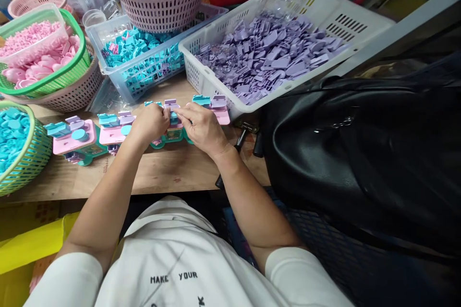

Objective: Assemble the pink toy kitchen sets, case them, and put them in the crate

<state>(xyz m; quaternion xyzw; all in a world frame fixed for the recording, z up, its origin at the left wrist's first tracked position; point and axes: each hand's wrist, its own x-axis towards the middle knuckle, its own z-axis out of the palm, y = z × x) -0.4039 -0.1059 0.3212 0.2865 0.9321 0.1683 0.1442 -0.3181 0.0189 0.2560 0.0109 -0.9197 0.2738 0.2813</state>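
Note:
Both hands meet over a small plastic toy cart [175, 135] with a pink top, purple and blue pieces on it and a teal base. My left hand [153, 122] is closed at the cart's left side, its fingertips against the top. From the right, my right hand [202, 127] pinches at the same cart, index finger and thumb at the purple piece; the exact contact is partly hidden. Similar toy carts stand in the row: one at the far left [74, 139], another [112, 135] beside my left hand, and one [220, 114] behind my right hand.
Behind the row stand a white crate [230, 95] of purple parts, a clear blue basket [108, 69] of teal parts and a pink basket [158, 7]. Green baskets [81, 64] are at left. A black bag [324, 153] and black-handled tool [242, 140] lie right.

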